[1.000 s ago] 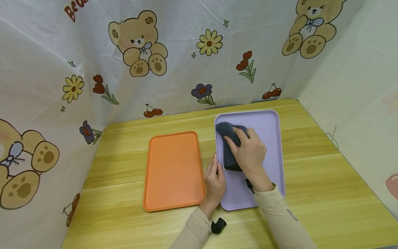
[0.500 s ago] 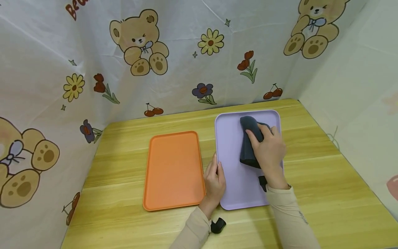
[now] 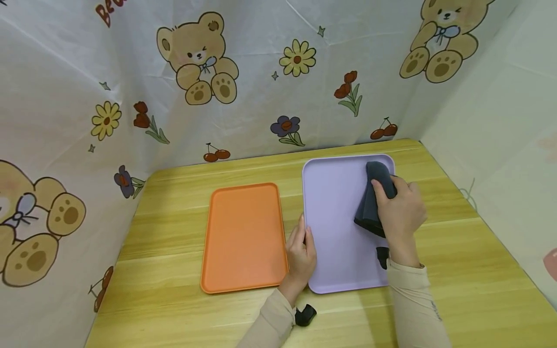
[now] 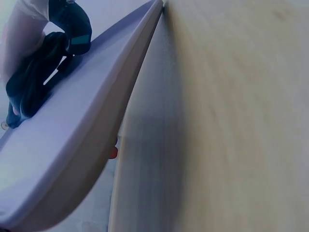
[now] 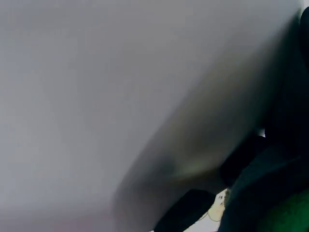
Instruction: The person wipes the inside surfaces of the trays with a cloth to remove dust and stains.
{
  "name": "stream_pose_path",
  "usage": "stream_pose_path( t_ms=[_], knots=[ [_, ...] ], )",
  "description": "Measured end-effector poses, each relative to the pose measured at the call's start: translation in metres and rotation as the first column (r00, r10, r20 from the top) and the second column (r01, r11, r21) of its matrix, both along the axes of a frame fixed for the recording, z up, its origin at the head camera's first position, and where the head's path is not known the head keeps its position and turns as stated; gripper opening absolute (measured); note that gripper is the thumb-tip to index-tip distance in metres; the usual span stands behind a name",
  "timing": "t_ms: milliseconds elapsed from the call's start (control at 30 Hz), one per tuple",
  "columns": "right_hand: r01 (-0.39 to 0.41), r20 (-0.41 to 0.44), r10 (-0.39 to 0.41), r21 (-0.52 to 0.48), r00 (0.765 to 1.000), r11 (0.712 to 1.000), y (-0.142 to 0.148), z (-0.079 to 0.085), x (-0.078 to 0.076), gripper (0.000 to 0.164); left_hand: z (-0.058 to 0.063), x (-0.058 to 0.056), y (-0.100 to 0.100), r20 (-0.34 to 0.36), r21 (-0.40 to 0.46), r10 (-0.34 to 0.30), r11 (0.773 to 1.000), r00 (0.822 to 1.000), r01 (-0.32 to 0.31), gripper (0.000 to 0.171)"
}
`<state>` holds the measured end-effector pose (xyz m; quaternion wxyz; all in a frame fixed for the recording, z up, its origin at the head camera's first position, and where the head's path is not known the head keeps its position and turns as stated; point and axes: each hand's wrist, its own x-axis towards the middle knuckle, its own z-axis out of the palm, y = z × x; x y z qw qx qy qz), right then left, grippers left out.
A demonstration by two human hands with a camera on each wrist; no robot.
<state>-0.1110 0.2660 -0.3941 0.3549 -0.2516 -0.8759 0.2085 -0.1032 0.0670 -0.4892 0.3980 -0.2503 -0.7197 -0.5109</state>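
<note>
A folded dark blue-grey cloth [image 3: 375, 200] is gripped by my right hand [image 3: 401, 210], thumb on its near side. It lies against the inside of the purple tray [image 3: 335, 261], by the right rim. My left hand [image 3: 301, 253] holds that tray's left rim, thumb at the inner side and fingers along the outside. From the left wrist, the tray's side wall [image 4: 96, 130] and the dark cloth [image 4: 29, 82] appear. In the right wrist view, the cloth [image 5: 289, 125] is a dark mass beside the blurred pale tray surface [image 5: 87, 96].
To the left of the purple tray lies an orange tray [image 3: 243, 241] on the wood-grain table [image 3: 165, 270]. Behind the table hangs a white sheet [image 3: 256, 29] printed with bears and flowers. Black wrist-worn devices show at the left wrist [image 3: 306, 315] and right wrist [image 3: 382, 257].
My right hand has moved the cloth rightward across the purple tray, from its left side to its right rim. My left hand has kept its hold on the left rim.
</note>
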Motion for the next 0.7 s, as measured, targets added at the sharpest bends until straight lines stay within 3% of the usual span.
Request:
stream_pose_path(
  t_ms=[233,400,700],
  knots=[
    [-0.003,0.001,0.003,-0.005,1.000,1.000,0.000,0.000,0.001,0.053,-0.001,-0.002,0.000,-0.030,-0.003,-0.004,1.000,1.000,0.004,0.037],
    [-0.007,-0.032,0.008,0.012,0.999,1.000,-0.006,-0.004,0.001,0.051,0.000,-0.001,0.000,-0.003,0.000,-0.015,1.000,1.000,0.015,0.038],
    [-0.095,-0.101,0.102,0.078,0.990,0.992,-0.028,-0.007,0.000,0.047,0.001,0.001,-0.001,0.033,-0.001,-0.001,1.000,0.999,0.001,0.038]
  ],
)
